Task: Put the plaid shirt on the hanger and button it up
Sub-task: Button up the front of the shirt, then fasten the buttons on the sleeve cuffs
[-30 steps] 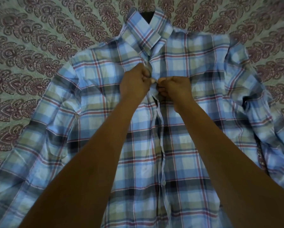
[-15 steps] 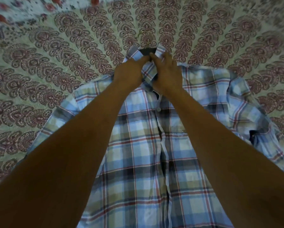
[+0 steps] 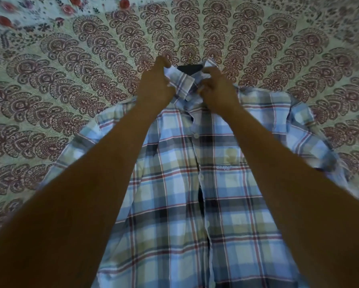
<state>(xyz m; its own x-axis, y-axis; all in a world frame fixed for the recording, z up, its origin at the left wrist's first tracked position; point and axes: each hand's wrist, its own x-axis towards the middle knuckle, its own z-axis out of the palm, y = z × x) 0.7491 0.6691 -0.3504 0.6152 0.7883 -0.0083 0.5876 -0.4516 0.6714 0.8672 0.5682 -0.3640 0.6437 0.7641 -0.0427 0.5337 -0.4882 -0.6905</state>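
The blue, green and red plaid shirt (image 3: 187, 183) lies front-up on the bed, its placket closed at the chest with white buttons showing. A dark hanger (image 3: 190, 68) sits inside the collar, and its thin metal hook (image 3: 185, 47) pokes out above onto the bedspread. My left hand (image 3: 155, 84) grips the left collar flap at its upper edge. My right hand (image 3: 216, 90) pinches the right collar flap. The two hands are a small gap apart, with the collar points between them. Lower down the placket gapes a little, showing dark inside.
A patterned bedspread (image 3: 70, 90) with maroon paisley fans covers the whole surface around the shirt. A floral cloth (image 3: 29, 15) lies at the far left corner. The shirt's right sleeve (image 3: 324, 154) is bunched at the right.
Both hands rose from the chest button to the collar, then spread apart, each holding a collar flap. The camera view tilted forward, showing more bedspread above the shirt.
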